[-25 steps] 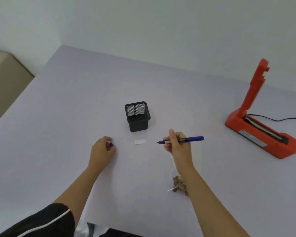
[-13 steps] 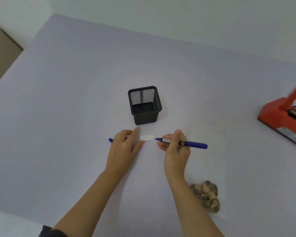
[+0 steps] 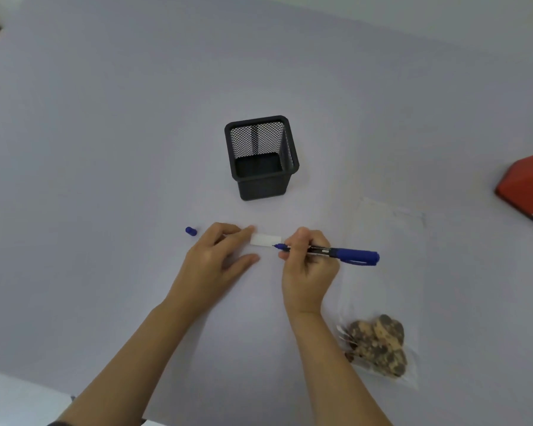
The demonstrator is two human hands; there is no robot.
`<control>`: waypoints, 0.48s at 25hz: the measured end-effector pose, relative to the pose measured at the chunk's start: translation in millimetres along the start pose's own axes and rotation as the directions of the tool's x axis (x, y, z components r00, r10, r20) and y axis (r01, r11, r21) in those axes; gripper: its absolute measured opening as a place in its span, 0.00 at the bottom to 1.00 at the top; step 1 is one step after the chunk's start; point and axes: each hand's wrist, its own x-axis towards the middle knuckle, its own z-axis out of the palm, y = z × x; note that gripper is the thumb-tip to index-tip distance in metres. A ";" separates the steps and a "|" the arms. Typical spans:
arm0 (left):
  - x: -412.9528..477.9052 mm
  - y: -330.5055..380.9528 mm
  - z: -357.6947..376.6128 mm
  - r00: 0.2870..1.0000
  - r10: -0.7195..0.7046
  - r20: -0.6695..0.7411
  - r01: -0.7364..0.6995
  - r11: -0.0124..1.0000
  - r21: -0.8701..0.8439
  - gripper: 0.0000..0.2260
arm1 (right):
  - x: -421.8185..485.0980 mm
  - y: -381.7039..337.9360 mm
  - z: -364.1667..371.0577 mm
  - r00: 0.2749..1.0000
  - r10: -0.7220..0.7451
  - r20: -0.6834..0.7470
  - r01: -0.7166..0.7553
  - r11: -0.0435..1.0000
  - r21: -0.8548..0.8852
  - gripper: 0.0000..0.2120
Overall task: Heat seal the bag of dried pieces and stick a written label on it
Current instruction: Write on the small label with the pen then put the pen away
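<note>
Left hand: the left hand (image 3: 216,259) lies flat on the desk (image 3: 105,179) with its fingers (image 3: 240,238) released and nearly straight; one fingertip presses the left end of the label (image 3: 266,240); a second ago it was clenched round the cap, well to the left of the label
Right hand: the right hand (image 3: 308,269) grasps the pen (image 3: 351,255), fingers curled round the barrel near the tip; the grip matches the earlier frames
Pen: blue, lying low and pointing left; its tip now meets the lower right corner of the label, where half a second ago it stood just right of it
Label: a small white strip flat on the desk between the two hands, in front of the pen holder (image 3: 260,158); whether anything is written on it cannot be told
Cap: the cap (image 3: 191,231) now lies on the desk left of the left hand, apart from it
Bag: the bag (image 3: 382,272) lies flat to the right of the right forearm; clear plastic, its edges faint against the desk; the dried pieces (image 3: 377,345) sit bunched at its near end
Heat sealer: only a red corner of the heat sealer (image 3: 530,186) shows at the right edge; a second ago its whole body and raised arm were in view
Hidden: the right palm covers the middle of the pen barrel
</note>
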 end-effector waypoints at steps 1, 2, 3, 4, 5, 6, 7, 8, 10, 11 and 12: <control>1.2 -1.2 -1.5 1.000 0.003 0.004 -0.003 1.000 -0.007 0.18 | 0.3 0.2 0.3 1.000 -0.006 0.019 0.005 1.000 0.018 0.14; 2.6 -2.1 -2.5 1.000 0.010 0.012 -0.010 1.000 -0.004 0.17 | 0.7 0.3 0.6 0.999 -0.020 0.032 0.019 1.000 0.024 0.13; 4.4 -2.0 -3.8 1.000 0.012 0.029 -0.012 1.000 0.000 0.17 | 1.0 -0.3 0.8 0.998 -0.045 0.037 0.045 0.999 0.002 0.14; 5.8 -2.0 -4.5 0.999 0.007 0.046 -0.007 1.000 0.002 0.17 | 1.0 0.2 1.3 0.997 -0.071 0.040 0.072 0.997 -0.032 0.17; 6.4 -1.9 -4.7 0.999 0.001 0.054 -0.002 1.000 0.002 0.15 | 0.3 1.2 1.9 0.995 -0.086 0.042 0.089 0.994 -0.059 0.22; 6.4 -1.5 -4.6 0.998 0.000 0.056 0.000 1.000 -0.002 0.14 | -0.1 1.8 2.5 0.995 -0.090 0.046 0.093 0.993 -0.073 0.26; 5.8 -1.2 -4.2 0.998 0.005 0.056 -0.004 1.000 -0.007 0.12 | -0.4 2.3 2.6 0.995 -0.088 0.053 0.093 0.992 -0.085 0.27; 4.7 -1.2 -4.1 0.998 0.012 0.055 -0.011 1.000 -0.012 0.11 | -1.0 3.0 3.1 0.994 -0.087 0.065 0.093 0.991 -0.095 0.27; 2.7 -2.5 -5.5 0.998 0.019 0.062 -0.017 1.000 -0.026 0.13 | -1.4 3.9 3.8 0.991 -0.099 0.091 0.109 0.989 -0.103 0.25; 2.6 -3.7 -6.4 0.997 0.023 0.073 -0.021 0.999 -0.029 0.14 | -1.6 4.3 3.8 0.988 -0.116 0.102 0.127 0.986 -0.109 0.25; 3.0 -5.1 -7.4 0.996 0.034 0.088 -0.032 0.999 -0.026 0.16 | -1.8 4.3 3.8 0.984 -0.135 0.117 0.149 0.982 -0.117 0.24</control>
